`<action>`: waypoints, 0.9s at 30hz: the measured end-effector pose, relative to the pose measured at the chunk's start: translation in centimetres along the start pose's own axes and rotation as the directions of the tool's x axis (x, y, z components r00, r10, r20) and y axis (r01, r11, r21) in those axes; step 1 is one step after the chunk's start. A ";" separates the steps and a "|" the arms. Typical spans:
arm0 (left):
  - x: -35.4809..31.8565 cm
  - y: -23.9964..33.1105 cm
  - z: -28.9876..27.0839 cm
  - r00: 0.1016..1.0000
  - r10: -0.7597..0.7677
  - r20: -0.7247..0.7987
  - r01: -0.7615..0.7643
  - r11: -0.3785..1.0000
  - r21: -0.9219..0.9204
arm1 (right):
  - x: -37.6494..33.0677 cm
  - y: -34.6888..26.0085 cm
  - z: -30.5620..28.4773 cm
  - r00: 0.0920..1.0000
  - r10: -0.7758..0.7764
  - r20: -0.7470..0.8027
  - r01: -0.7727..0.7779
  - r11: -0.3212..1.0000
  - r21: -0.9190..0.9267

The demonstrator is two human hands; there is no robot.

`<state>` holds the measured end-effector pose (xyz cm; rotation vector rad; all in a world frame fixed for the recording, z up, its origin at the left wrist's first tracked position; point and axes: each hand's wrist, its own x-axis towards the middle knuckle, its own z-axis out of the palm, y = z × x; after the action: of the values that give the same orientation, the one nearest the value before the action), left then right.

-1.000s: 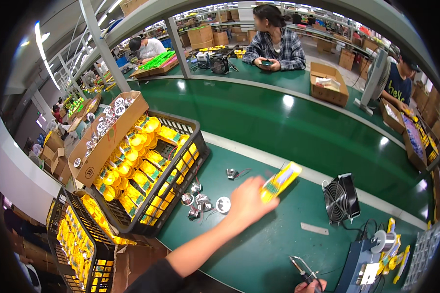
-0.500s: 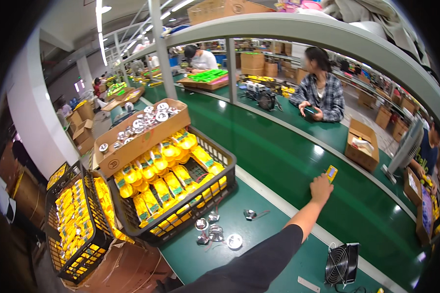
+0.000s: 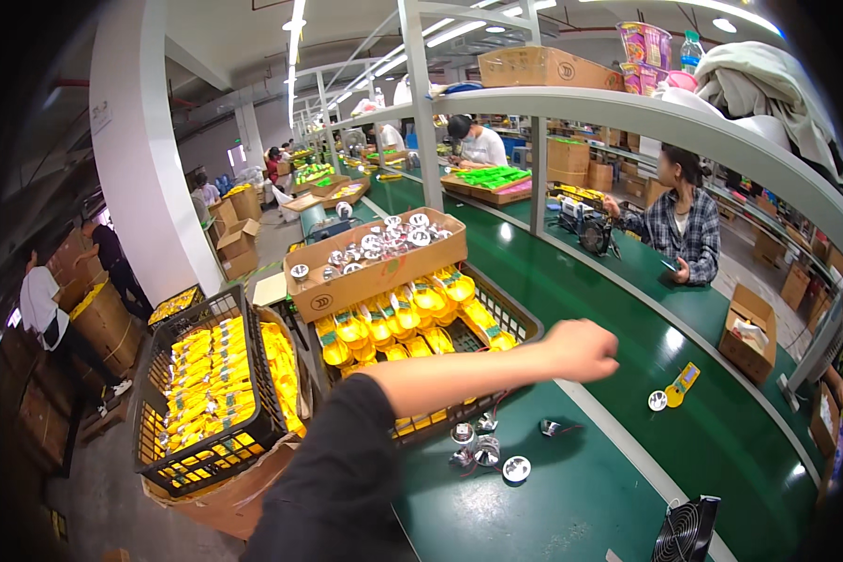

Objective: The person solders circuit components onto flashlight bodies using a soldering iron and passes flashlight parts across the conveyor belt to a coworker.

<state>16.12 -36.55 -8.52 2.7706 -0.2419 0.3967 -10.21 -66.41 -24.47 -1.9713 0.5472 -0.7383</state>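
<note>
My left hand (image 3: 583, 351), at the end of a black sleeve, hangs over the near edge of the green conveyor belt. Its fingers are curled in, and nothing shows in them. Farther right on the belt lies a yellow flashlight-like part (image 3: 684, 382), with a round silver reflector (image 3: 658, 401) beside its lower end. Below the forearm, several loose silver reflectors (image 3: 516, 469) with thin wires rest on the green tabletop (image 3: 543, 515). Under and behind the arm stands a black crate (image 3: 525, 323) holding rows of yellow parts (image 3: 431, 298). My right hand is out of view.
A cardboard box (image 3: 393, 273) full of silver reflectors sits across the crate. Another black crate (image 3: 276, 412) of yellow parts stands at left. A black fan (image 3: 686, 532) is at the table's front. Across the belt, a person (image 3: 684, 220) in a plaid shirt sits near a carton (image 3: 749, 328).
My left hand has left the yellow part on the belt and drawn back left. The reflector beside that part now shows. My view has swung left. The person opposite has raised one hand.
</note>
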 end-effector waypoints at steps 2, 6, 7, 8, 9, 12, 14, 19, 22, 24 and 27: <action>-3.5 -6.0 -1.8 0.968 -0.188 -0.166 0.162 0.974 -0.156 | 0.0 2.1 1.4 0.895 -0.379 -0.235 0.376 0.925 -0.060; -8.9 -16.4 -2.1 0.622 -0.760 0.189 0.775 0.563 -0.286 | 1.2 4.9 -0.2 0.889 -0.443 0.119 0.440 0.897 0.053; -9.1 -17.8 -1.2 0.624 -0.757 0.193 0.774 0.566 -0.285 | 1.4 5.3 -0.8 0.860 -0.457 0.227 0.451 0.889 0.079; -9.5 -19.0 0.2 0.487 -0.830 0.274 0.811 0.312 -0.495 | 1.2 5.4 -1.1 0.821 -0.466 0.330 0.459 0.882 0.106; -9.4 -20.5 1.7 0.355 -0.851 0.388 0.764 0.025 -0.644 | 0.7 4.2 -1.0 0.827 -0.459 0.324 0.455 0.886 0.095; -7.5 -24.7 5.0 0.234 -0.824 0.516 0.641 -0.268 -0.719 | -0.3 0.8 -0.3 0.950 0.215 0.226 -0.258 0.949 0.180; -5.0 -21.9 5.2 0.244 -0.816 0.524 0.587 -0.305 -0.750 | -0.4 0.8 -0.7 0.877 0.404 0.258 -0.455 0.871 0.184; -3.6 -23.3 6.5 0.413 -0.733 0.540 0.313 -0.442 -0.841 | -0.6 1.3 -0.4 0.932 0.332 0.146 -0.361 0.888 0.286; -4.3 -23.7 5.3 0.350 -0.758 0.550 0.313 -0.459 -0.831 | -0.2 2.2 -0.5 0.965 -0.166 0.203 0.176 0.984 -0.030; -5.0 -22.7 3.2 0.400 -0.678 0.617 0.156 -0.613 -0.774 | -0.5 1.0 -0.1 0.942 0.295 0.159 -0.326 0.919 0.221; -8.3 -21.5 -1.7 0.461 -0.612 0.643 0.119 -0.675 -0.728 | 0.0 2.3 -0.7 0.936 -0.254 0.244 0.257 0.966 0.021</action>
<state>12.44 -14.91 -15.84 0.5232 0.7643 0.1241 -10.83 -67.93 -26.22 -2.1299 0.1477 -0.6355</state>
